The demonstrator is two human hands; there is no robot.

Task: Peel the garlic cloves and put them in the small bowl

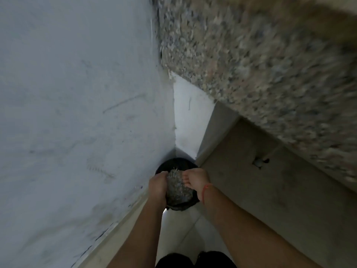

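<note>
While in hand, speckled slab over round bin.

Tight slot. Wall closes the whole left side. Cabinet front under the overhanging worktop closes the right. White panel shuts the far end. Black bin fills the floor's far corner between wall and cabinet. Left hand and right hand grip a grey speckled item over the bin mouth, covering most of it; only the far part of the opening shows. Free room: the strip of floor near side of the bin, between the forearms. Small blurred fitting on the cabinet front, right of the bin.
</note>
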